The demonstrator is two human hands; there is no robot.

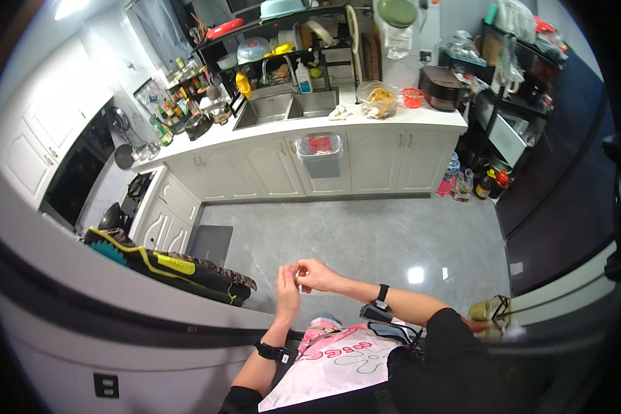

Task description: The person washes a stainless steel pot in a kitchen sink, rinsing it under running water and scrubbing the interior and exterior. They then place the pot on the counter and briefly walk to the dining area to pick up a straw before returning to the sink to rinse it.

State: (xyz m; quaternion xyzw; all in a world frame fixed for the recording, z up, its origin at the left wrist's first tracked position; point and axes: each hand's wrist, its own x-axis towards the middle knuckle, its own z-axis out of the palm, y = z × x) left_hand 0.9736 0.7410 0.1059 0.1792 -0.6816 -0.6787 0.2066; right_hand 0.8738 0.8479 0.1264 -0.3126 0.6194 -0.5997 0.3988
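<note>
My two hands meet in front of my body, above the grey floor. My left hand (pixel 287 288) points upward with its fingers pressed together. From the right, my right hand (pixel 317 276) reaches across, its thumb and fingertips pinched against the left fingers. Anything between the fingertips is too small or hidden to make out. Black straps circle both wrists, with a small dark device by the right one. Below the hands lies a pink and white apron (pixel 338 359) with printed figures, worn over my black sleeves.
Ahead runs a white counter with a double sink (pixel 272 110), bottles, pots and a bagged yellow item (pixel 379 103). A grey bin (pixel 321 162) hangs on the cabinet. Left are a stove (pixel 136 190) and hanging dark cloths (pixel 179 269); right, a shelf and bottles (pixel 486 185).
</note>
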